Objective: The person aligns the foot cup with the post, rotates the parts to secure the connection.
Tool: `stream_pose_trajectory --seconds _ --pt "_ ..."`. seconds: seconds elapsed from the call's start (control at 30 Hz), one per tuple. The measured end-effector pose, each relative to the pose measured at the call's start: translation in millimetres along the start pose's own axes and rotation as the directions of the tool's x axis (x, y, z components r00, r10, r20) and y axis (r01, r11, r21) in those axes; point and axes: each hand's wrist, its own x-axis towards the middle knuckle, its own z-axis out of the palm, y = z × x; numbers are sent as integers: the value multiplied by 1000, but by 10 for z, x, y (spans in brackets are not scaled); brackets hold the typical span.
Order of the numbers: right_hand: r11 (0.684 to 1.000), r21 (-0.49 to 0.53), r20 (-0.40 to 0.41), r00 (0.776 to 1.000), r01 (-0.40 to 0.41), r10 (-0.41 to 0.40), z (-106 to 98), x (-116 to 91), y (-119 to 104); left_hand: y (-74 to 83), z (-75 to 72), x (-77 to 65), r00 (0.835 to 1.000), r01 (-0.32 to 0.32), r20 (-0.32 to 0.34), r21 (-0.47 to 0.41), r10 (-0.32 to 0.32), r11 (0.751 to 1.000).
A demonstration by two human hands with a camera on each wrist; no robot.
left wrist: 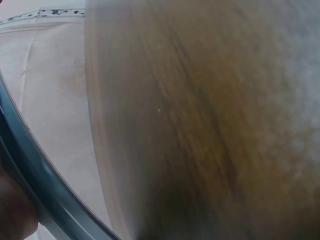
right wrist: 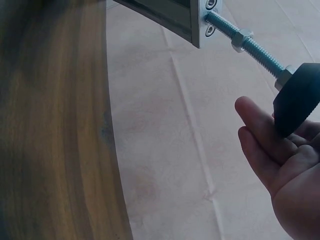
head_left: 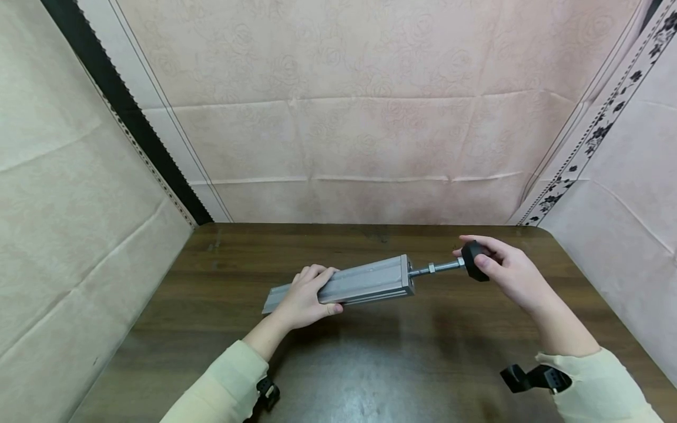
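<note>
A silver aluminum profile bar (head_left: pixel 370 279) slants over the table, its right end higher. My left hand (head_left: pixel 307 296) grips it near the left end, thumb along the near side and fingers over the top. From the right end plate sticks a threaded rod (right wrist: pixel 265 58) with a hex nut (right wrist: pixel 241 40) partway along. The rod ends in a black leveling foot (head_left: pixel 474 259). My right hand (head_left: pixel 510 273) pinches this foot, thumb on its near face and fingers behind. The left wrist view catches only an edge of the profile and part of a hand.
Below lies a brown wooden table (head_left: pixel 365 364) with a glossy patch near the front. Pale patterned cloth (head_left: pixel 338 141) hangs behind its far edge and on both sides. A black wrist-camera mount (head_left: pixel 534 378) juts from the right sleeve; another black mount (head_left: pixel 268 392) sits at the left cuff.
</note>
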Motion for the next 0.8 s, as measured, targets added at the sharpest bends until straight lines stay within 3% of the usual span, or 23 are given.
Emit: stream_pose_trajectory --seconds 0.17,0.37,0.8 --pt "997 73 18 999 37 -38 -2 -5 5 -6 8 1 1000 12 -2 -1 -12 1000" --pt "968 224 57 990 115 -131 -89 -38 26 3 15 7 1000 16 -10 -11 -16 1000" --pt "944 250 194 945 213 -265 -223 -84 49 -11 -2 15 1000 -11 1 23 11 1000"
